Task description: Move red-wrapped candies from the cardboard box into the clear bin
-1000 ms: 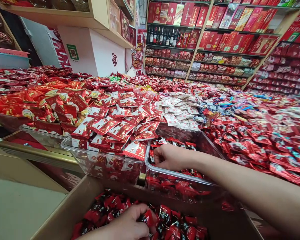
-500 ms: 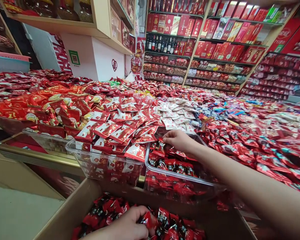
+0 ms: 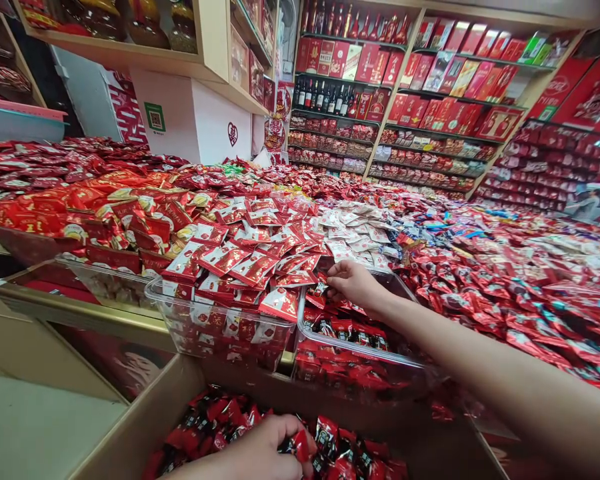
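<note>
In the head view, my left hand (image 3: 263,450) is down in a cardboard box (image 3: 135,413) of red-and-black wrapped candies (image 3: 327,433). Its thumb and fingers close around one or more of these candies. My right hand (image 3: 353,283) reaches over a clear plastic bin (image 3: 370,352) behind the box. At the bin's back left corner, its fingertips pinch a red-and-black wrapped candy (image 3: 318,293). More candies of the same look lie low in this bin, under the hand. My right palm and some fingertips are hidden.
Left of that bin, another clear bin (image 3: 225,327) is heaped with red-and-white packets (image 3: 253,267). Orange-red packets (image 3: 80,200) are piled farther left. White packets (image 3: 357,230) lie behind my right hand, red candies (image 3: 460,287) to its right. Shelves (image 3: 375,123) of bottles and boxes line the back.
The view has shifted slightly, so the bins and shelves sit a little differently. Both hands keep nearly the same places, the left in the box and the right at the bin.
</note>
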### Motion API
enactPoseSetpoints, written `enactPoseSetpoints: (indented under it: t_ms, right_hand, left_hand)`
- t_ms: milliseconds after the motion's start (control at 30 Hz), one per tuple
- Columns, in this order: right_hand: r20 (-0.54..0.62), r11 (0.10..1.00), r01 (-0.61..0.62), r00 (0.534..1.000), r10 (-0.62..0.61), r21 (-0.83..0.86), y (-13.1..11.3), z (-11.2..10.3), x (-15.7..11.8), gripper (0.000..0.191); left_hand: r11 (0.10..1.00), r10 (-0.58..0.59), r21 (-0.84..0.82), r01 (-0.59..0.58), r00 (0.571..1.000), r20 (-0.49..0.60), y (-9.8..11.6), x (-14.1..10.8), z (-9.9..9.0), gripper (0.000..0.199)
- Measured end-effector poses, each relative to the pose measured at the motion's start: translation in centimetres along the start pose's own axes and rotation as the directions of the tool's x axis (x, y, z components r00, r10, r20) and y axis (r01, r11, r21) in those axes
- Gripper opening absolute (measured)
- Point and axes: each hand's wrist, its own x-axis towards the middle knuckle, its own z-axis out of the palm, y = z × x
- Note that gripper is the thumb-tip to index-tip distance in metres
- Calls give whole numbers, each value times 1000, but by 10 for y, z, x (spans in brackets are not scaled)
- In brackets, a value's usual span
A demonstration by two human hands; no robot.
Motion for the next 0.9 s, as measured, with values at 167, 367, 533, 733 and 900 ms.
enactPoseSetpoints:
  t_ms: [167, 367, 533, 733, 900]
  right_hand:
    - [-58, 999, 15, 998, -13, 37, 2, 0, 2, 14]
    - [-101, 995, 5, 995, 6, 103, 0, -1, 2, 15]
    - [-111, 977, -51, 991, 76, 208, 1, 1, 2, 16]
    - [-26, 986, -14, 999, 19, 163, -1, 4, -2, 12]
    - [71, 944, 180, 983, -167, -276, -5, 3, -5, 13]
  left_hand:
    - [999, -29, 30, 29, 1000, 1, 8, -4, 3, 35]
    - [993, -16, 114, 15, 1000, -1, 8, -8, 3, 32]
    - [990, -26, 137, 26, 1000, -4, 6, -8, 4, 33]
    - [976, -15, 215, 23, 999, -38, 1, -5, 3, 29]
    - [979, -26, 204, 30, 999, -20, 3, -6, 3, 28]
